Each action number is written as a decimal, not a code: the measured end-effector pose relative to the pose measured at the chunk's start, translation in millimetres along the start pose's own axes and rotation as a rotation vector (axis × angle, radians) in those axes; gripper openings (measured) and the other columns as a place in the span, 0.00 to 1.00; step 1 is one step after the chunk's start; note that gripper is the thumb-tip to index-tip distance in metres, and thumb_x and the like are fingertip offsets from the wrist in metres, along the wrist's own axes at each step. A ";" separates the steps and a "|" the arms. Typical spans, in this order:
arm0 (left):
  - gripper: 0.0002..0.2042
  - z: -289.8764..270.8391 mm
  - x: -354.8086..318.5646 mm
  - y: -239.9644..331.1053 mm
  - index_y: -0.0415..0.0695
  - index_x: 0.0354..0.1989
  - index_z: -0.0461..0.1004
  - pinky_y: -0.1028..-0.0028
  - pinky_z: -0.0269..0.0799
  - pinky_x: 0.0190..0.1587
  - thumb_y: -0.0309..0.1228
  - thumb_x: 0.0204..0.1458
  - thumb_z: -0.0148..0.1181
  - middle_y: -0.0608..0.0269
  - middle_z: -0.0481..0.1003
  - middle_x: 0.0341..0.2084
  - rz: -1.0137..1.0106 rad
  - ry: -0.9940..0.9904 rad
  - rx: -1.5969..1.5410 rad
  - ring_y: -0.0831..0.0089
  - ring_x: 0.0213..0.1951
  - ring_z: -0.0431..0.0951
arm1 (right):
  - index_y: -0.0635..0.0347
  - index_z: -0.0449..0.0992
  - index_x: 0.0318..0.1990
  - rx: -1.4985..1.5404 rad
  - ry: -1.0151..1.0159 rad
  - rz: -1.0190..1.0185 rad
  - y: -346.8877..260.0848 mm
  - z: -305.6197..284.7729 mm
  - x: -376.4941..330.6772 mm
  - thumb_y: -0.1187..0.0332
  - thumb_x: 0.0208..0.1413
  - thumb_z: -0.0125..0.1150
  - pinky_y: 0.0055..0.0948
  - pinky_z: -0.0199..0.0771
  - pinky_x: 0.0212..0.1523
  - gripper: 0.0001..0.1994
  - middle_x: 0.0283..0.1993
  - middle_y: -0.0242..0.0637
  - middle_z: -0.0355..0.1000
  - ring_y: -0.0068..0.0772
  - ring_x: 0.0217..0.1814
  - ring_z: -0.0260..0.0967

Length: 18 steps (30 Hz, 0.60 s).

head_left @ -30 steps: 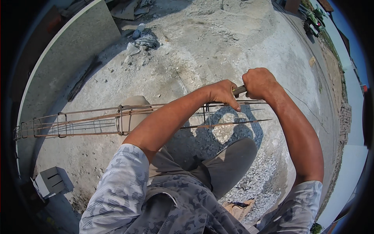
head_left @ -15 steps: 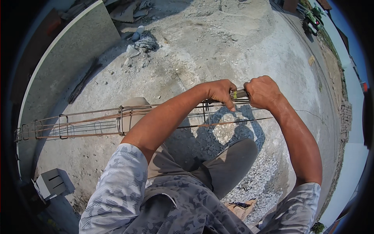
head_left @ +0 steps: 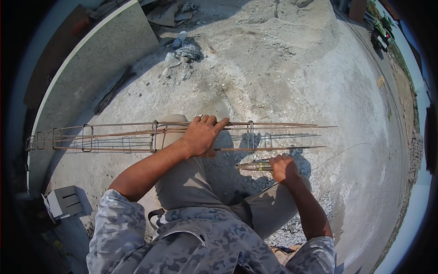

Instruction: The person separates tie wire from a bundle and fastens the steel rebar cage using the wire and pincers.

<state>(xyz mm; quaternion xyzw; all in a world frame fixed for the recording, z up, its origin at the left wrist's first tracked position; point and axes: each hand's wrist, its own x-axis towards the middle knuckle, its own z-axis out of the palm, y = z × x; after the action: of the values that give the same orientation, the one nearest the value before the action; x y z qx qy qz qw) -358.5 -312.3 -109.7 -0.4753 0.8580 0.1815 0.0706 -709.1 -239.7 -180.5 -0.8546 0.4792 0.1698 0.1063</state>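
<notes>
Rebar cage (head_left: pixel 155 136) runs beneath the palm-down left hand (head_left: pixel 202 138), fingers bent.

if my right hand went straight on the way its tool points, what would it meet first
Likely your left leg, beyond the tool; depth is unclear, so it might pass above instead.

No letters, numbers or signs can be read. The vehicle (head_left: pixel 381 37) at the upper right and the bottle (head_left: pixel 179 40) at the upper left are too small to make out any print.
</notes>
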 end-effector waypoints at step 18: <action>0.49 -92.7 0.5 -4.3 0.39 0.63 0.64 0.60 0.69 0.48 0.32 0.21 0.72 0.47 0.74 0.43 0.040 0.385 -0.101 0.51 0.46 0.76 | 0.55 0.64 0.66 0.014 0.736 -0.047 -77.1 -191.9 91.5 0.64 0.40 0.76 0.64 0.38 0.72 0.41 0.59 0.46 0.63 0.52 0.68 0.55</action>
<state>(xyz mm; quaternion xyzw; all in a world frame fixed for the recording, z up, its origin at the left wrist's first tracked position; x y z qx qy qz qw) -350.4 -349.9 -25.2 -0.4872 0.8547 0.1315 -0.1221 -562.8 -337.5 -38.5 -0.8684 0.4668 -0.1546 -0.0633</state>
